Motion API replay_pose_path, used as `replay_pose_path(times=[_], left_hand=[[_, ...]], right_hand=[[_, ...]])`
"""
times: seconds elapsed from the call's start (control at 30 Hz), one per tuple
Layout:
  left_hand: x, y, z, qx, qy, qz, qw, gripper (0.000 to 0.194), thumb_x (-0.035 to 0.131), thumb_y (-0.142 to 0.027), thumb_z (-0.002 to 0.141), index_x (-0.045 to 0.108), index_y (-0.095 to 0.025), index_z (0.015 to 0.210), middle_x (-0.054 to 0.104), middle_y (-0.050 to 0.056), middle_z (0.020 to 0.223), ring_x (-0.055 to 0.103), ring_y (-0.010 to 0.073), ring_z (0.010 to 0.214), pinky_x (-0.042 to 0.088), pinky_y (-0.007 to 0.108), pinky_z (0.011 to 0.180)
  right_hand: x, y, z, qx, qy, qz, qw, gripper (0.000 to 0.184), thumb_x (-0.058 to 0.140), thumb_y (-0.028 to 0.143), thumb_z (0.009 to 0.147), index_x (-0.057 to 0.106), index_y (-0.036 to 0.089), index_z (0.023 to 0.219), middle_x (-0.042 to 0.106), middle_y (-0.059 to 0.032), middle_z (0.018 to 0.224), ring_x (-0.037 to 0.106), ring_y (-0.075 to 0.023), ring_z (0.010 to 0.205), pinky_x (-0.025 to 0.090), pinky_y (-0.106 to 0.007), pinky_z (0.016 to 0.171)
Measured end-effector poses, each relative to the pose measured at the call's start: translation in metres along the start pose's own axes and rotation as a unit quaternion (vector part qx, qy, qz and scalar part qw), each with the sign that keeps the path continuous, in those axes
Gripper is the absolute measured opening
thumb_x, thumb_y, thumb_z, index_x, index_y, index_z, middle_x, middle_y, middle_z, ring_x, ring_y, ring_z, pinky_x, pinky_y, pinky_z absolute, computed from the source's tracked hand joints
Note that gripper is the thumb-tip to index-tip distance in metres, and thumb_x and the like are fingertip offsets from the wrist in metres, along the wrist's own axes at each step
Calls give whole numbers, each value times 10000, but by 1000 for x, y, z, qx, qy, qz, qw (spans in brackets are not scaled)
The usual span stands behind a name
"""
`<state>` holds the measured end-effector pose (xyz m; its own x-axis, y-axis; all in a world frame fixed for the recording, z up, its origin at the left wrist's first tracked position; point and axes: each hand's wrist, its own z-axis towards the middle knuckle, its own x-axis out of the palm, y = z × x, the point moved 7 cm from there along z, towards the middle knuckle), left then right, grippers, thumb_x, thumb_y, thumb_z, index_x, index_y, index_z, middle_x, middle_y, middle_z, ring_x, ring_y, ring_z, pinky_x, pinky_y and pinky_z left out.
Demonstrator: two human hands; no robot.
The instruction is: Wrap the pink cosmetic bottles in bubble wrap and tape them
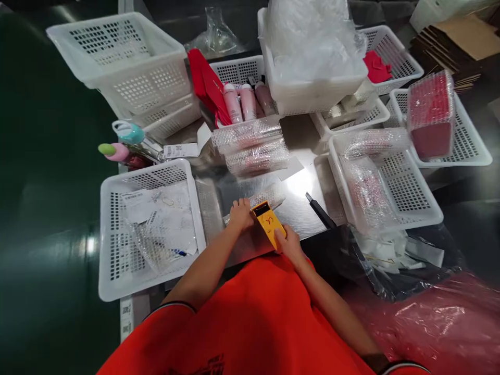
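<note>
My right hand (288, 241) is closed around a yellow handheld device (269, 223) with a black end and red markings. Its black end points up and left, towards my left hand (241, 214). The fingers of my left hand are curled over a bubble-wrapped package (270, 197) lying on the metal table (250, 182). The device's black end is close to this package; whether they touch I cannot tell. More bubble-wrapped rolls (255, 151) lie just beyond. To the right of my hands is a black utility knife (319, 210) with its blade showing.
A white basket (191, 208) with labelled bubble-wrapped packets stands left; another basket (425, 208) with wrapped items stands right. Pink tubes (247, 101) and a red box (209, 83) sit behind. Stacked baskets (152, 83) rise back left. A black plastic bag (422, 281) with scraps hangs at right.
</note>
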<state>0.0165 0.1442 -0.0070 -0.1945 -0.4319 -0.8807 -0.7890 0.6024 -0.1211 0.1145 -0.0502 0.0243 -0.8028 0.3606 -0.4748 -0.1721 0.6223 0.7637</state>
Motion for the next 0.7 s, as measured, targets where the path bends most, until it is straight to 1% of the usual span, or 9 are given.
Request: replay_pose_path(times=[0.1, 0.17, 0.2, 0.3, 0.37, 0.43, 0.5, 0.6, 0.7], left_hand=[[0, 4, 8, -3, 24, -2, 1000, 887, 821, -499, 650, 488, -112, 1375, 546, 241, 1378, 508, 420, 1257, 476, 463, 988], [-1, 7, 11, 0, 32, -16, 999, 880, 838, -494, 619, 505, -124, 1344, 560, 232, 1383, 518, 419, 1268, 473, 457, 1002], [0, 8, 11, -2, 42, -41, 998, 846, 831, -488, 624, 519, -121, 1319, 573, 230, 1374, 534, 414, 1261, 474, 450, 1001], [6, 9, 1, -1, 83, -146, 986, 691, 783, -465, 674, 559, -112, 1224, 632, 194, 1305, 612, 353, 1177, 500, 389, 943], [12, 6, -11, 9, 104, -202, 974, 569, 742, -429, 713, 572, -128, 1165, 677, 138, 1222, 654, 289, 1085, 523, 339, 868], [16, 3, -23, 8, 111, -260, 959, 483, 720, -387, 729, 572, -151, 1123, 700, 85, 1134, 669, 252, 1022, 535, 313, 819], [21, -1, -33, -5, 109, -329, 938, 455, 731, -347, 709, 568, -162, 1092, 702, 64, 1076, 667, 253, 1006, 539, 315, 813], [25, -12, -44, -22, 94, -409, 908, 427, 745, -302, 679, 561, -178, 1044, 694, 56, 1046, 660, 259, 1005, 539, 323, 828], [28, -26, -54, -44, 92, -498, 861, 394, 708, -292, 683, 545, -202, 1030, 692, 44, 1037, 667, 234, 991, 547, 322, 833]], right_hand=[[-15, -26, -25, 30, 4, 9, 999, 334, 442, 522, 869, 589, 227, 814, 675, -33, 748, 597, -200, 686, 429, -277, 616], [-26, -33, -33, 42, 4, -7, 999, 354, 441, 521, 868, 615, 217, 821, 672, -29, 733, 585, -194, 668, 409, -269, 599], [-31, -31, -32, 42, 2, -27, 999, 359, 440, 511, 875, 630, 209, 829, 671, -29, 728, 578, -190, 661, 392, -264, 589], [-45, -6, -19, 35, 13, -118, 992, 344, 451, 441, 904, 669, 189, 816, 681, -45, 732, 567, -178, 661, 331, -254, 572], [-55, 15, -7, 44, 38, -173, 983, 331, 475, 397, 905, 700, 174, 808, 708, -72, 775, 578, -178, 683, 308, -257, 569], [-68, 35, 2, 60, 59, -216, 973, 327, 512, 384, 895, 741, 154, 847, 732, -105, 832, 603, -190, 717, 300, -265, 567], [-85, 53, 7, 76, 65, -253, 962, 346, 539, 399, 892, 765, 137, 891, 741, -132, 874, 624, -203, 740, 301, -272, 568], [-109, 76, 17, 95, 66, -285, 951, 368, 551, 427, 892, 769, 131, 870, 741, -140, 859, 628, -202, 699, 320, -280, 560], [-125, 100, 32, 83, 69, -309, 945, 348, 572, 423, 876, 761, 141, 802, 734, -130, 791, 622, -201, 637, 349, -286, 547]])
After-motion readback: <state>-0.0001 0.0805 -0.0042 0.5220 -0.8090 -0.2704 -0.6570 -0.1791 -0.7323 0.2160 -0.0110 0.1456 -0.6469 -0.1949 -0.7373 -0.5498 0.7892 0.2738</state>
